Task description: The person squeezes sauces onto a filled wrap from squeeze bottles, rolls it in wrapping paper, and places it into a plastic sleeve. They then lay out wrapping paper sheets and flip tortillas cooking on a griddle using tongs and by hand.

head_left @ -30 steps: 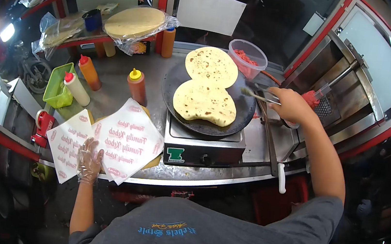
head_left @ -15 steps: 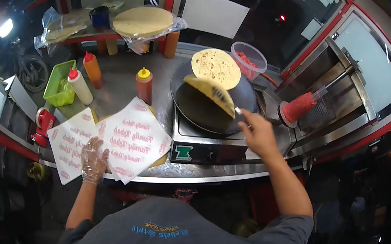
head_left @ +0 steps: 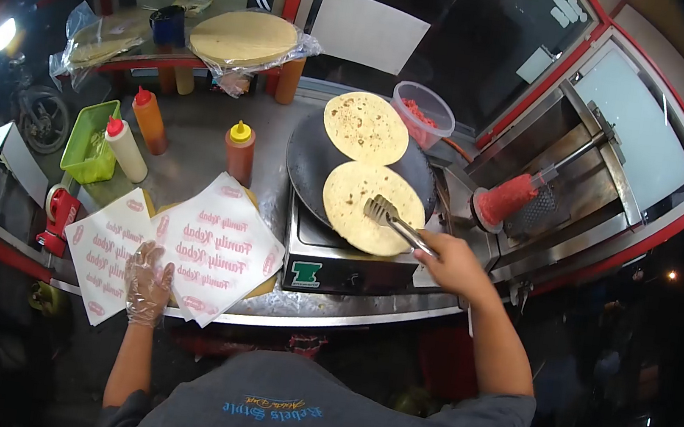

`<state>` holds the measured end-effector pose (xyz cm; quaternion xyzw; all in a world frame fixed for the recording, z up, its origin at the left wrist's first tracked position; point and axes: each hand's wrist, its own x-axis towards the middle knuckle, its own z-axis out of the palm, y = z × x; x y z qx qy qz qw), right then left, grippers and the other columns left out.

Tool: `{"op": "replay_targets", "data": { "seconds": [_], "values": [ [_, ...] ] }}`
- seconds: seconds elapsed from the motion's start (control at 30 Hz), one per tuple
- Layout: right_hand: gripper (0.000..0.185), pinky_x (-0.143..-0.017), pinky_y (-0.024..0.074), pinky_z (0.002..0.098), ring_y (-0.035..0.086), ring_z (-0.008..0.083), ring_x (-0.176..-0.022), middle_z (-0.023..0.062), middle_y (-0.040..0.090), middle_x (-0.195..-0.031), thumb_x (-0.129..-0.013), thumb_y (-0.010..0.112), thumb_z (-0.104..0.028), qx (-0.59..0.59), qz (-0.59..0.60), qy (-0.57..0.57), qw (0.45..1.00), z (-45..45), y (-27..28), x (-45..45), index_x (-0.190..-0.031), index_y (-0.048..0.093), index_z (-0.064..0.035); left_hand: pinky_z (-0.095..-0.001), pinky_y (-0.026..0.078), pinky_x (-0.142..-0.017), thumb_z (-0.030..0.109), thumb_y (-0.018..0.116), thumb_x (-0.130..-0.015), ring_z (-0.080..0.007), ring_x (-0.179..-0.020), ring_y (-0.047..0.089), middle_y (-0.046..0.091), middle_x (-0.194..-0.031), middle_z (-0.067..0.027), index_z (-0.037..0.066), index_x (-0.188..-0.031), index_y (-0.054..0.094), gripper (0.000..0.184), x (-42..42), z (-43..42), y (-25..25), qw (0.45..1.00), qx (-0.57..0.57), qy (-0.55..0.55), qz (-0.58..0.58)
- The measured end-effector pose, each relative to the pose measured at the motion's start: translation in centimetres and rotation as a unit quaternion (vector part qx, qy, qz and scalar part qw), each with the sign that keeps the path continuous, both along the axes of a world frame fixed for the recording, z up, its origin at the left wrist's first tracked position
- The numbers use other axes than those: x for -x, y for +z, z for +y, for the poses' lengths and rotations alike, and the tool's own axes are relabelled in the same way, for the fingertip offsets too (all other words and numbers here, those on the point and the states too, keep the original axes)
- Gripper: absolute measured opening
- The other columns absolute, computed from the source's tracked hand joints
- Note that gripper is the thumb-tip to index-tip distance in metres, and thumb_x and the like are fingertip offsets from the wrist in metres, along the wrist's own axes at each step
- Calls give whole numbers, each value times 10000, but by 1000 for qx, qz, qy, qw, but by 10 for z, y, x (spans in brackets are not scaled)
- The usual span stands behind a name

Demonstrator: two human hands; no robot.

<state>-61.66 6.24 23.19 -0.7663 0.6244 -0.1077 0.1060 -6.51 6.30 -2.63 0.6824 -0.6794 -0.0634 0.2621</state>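
My right hand (head_left: 453, 266) grips metal tongs (head_left: 404, 229), whose tips press on the top of the near flatbread (head_left: 352, 200). That flatbread lies flat and overhangs the front rim of the round dark griddle (head_left: 305, 156). Behind it, a second browned flatbread (head_left: 367, 129) rests on the griddle. In a clear plastic glove, my left hand (head_left: 149, 284) lies with fingers stretched out over two printed paper stacks, the left wrapping paper (head_left: 99, 245) and the right wrapping paper (head_left: 214, 249). A board (head_left: 260, 289) shows beneath the right stack.
Left of the griddle stand a yellow-capped sauce bottle (head_left: 238, 154), an orange sauce bottle (head_left: 150, 122) and a white sauce bottle (head_left: 125, 151). Beside them sits a green basket (head_left: 85, 150). A clear tub (head_left: 443, 123) and a meat spit (head_left: 506, 201) are at the right.
The near flatbread was folded up in the tongs and now lies flat on the griddle. My right hand has moved slightly down; my left stays on the papers.
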Motion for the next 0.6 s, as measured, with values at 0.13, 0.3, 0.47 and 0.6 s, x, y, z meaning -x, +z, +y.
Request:
{"op": "replay_targets", "data": {
  "seconds": [0.13,0.3,0.47,0.6],
  "values": [
    [364,-423,455,296,593,124,-482,76,679,-761,-1098,570,-302,-141,-276,-209,928,-64,25,62,-933,679,4,-531,379,-1204,317,718,-970,-366,-1397,533,597,-1461,-149,57,-1289,669,415,4,3,5,1000,14,5,9],
    [317,-385,342,292,503,108,-454,46,645,-725,-1066,656,-254,-122,-341,-250,898,-187,-32,62,-886,672,6,-529,424,-1149,321,716,-971,-400,-1340,564,612,-1423,-177,44,-1264,677,405,4,3,5,999,34,-7,18],
    [250,-564,434,266,536,80,-633,14,664,-771,-1019,717,-184,48,-327,-100,939,-206,37,20,-1145,760,27,-535,461,-1105,369,713,-978,-436,-1273,600,644,-1383,-206,11,-1211,693,427,5,4,6,999,34,11,35],
    [394,-511,371,214,455,28,-589,-20,639,-833,-1040,717,-221,-12,-328,-31,944,-162,85,35,-1400,705,-60,-530,465,-1102,340,718,-976,-442,-1263,601,659,-1359,-214,24,-1213,686,396,6,3,4,998,51,12,18]
  ]
}}
